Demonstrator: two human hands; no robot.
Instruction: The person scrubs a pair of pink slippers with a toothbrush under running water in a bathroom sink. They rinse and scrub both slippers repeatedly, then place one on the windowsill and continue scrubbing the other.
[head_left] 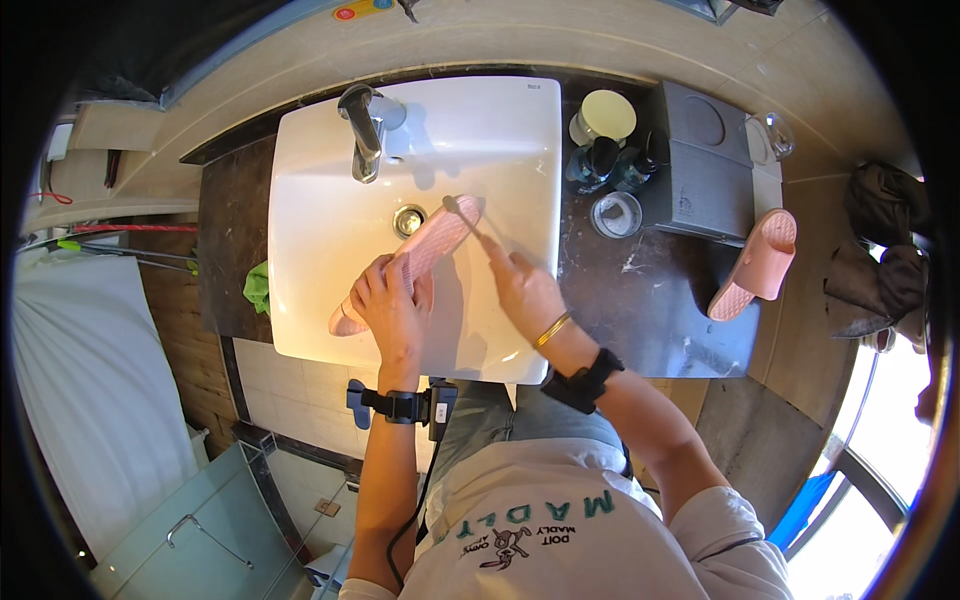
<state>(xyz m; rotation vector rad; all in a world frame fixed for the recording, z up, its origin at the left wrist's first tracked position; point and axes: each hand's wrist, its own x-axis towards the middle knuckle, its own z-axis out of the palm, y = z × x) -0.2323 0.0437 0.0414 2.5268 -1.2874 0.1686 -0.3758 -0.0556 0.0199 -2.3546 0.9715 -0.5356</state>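
A pink slipper (440, 236) with a textured sole is held at a slant over the white sink (315, 215). My left hand (388, 298) is closed around its middle, near the strap. In my right hand (530, 300), blurred by motion, is a thin-handled brush (466, 217). Its small head touches the slipper's far end; the bristles cannot be made out. The metal drain (408, 220) lies just left of the slipper, and a chrome faucet (364, 140) stands behind it. On the counter's right end rests a matching pink slipper (768, 262).
On the dark counter (650, 290), right of the sink, stand a grey box (700, 165), a pale yellow round container (606, 116), dark bottles (592, 165) and a glass dish (616, 214). A green cloth (257, 288) hangs at the sink's left edge.
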